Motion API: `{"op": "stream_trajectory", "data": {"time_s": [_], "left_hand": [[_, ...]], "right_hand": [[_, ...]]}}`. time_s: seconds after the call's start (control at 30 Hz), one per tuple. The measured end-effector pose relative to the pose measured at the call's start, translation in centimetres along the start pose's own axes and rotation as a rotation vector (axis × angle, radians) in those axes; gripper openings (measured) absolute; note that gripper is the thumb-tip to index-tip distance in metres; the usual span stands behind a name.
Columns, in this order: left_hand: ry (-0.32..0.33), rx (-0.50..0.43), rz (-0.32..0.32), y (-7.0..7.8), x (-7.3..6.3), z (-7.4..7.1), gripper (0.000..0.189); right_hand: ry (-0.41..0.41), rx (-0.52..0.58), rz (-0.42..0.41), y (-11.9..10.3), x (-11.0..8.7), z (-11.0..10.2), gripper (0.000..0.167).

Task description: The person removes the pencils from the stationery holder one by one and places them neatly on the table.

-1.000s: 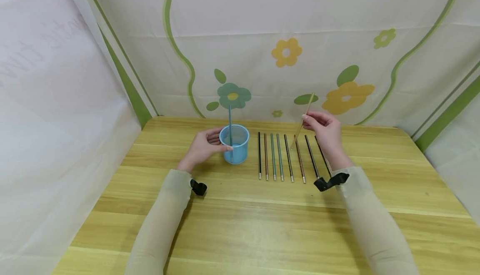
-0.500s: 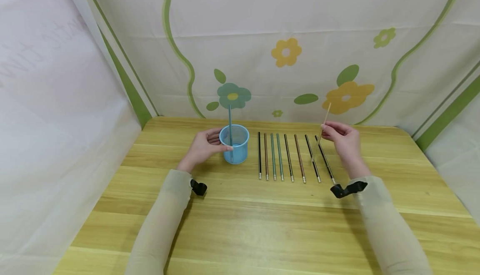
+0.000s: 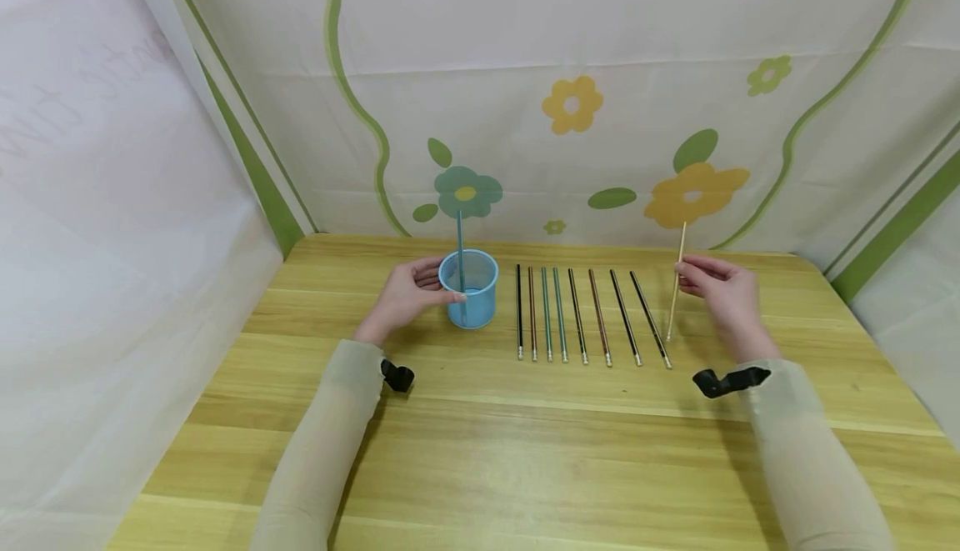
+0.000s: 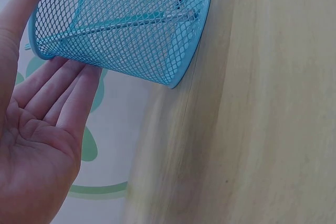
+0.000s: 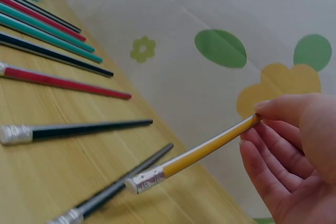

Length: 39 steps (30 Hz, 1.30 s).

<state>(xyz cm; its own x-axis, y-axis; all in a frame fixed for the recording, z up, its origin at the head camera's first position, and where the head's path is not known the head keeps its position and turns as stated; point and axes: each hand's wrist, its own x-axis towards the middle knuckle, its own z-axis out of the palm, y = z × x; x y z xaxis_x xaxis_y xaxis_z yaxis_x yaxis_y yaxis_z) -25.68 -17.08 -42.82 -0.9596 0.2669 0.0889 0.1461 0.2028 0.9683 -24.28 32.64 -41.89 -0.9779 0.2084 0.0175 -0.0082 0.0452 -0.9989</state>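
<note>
My left hand point(image 3: 399, 297) holds a light blue mesh pencil cup point(image 3: 482, 308), thumb at the near rim and fingers behind. The cup stands upright on the table with one teal pencil point(image 3: 460, 237) in it, rising above the rim. In the left wrist view the mesh wall point(image 4: 123, 35) lies between thumb and fingers. At the right end of the pencil row, my right hand point(image 3: 726, 294) pinches a yellow pencil point(image 5: 210, 144) near its upper end. Its white eraser end points down, beside the rightmost black pencil point(image 3: 651, 322).
Several pencils lie side by side right of the cup, erasers toward me: black, red point(image 3: 600, 318), and teal point(image 3: 560, 318) ones. The wooden table point(image 3: 495, 468) meets a flower-printed cloth wall point(image 3: 480, 109) behind; another cloth point(image 3: 97, 242) hangs at the left.
My right hand has moved right and a little nearer with the yellow pencil, from above the row to past its right end. The left hand and cup have stayed put.
</note>
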Motion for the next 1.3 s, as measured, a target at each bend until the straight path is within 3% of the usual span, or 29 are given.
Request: {"op": "stream_trajectory", "data": {"time_s": [0.1,0.47,0.67,0.93,1.3], "left_hand": [[0.0,0.0,-0.003,0.0,0.0,0.0,0.074],[-0.004,-0.004,-0.009,-0.1,0.0,0.0,0.074],[-0.005,-0.003,-0.001,-0.2,0.0,0.0,0.074],[-0.011,0.008,-0.003,-0.3,0.1,-0.1,0.075],[0.0,0.016,0.0,-0.1,0.1,0.0,0.075]], "right_hand": [[-0.016,-0.069,0.008,0.4,0.3,-0.7,0.052],[-0.167,-0.359,0.038,1.8,0.7,-1.7,0.052],[-0.216,-0.399,0.097,2.3,0.7,-1.7,0.052],[-0.211,-0.447,0.147,3.0,0.8,-1.5,0.051],[-0.194,-0.597,0.104,2.8,0.9,-0.8,0.047]]}}
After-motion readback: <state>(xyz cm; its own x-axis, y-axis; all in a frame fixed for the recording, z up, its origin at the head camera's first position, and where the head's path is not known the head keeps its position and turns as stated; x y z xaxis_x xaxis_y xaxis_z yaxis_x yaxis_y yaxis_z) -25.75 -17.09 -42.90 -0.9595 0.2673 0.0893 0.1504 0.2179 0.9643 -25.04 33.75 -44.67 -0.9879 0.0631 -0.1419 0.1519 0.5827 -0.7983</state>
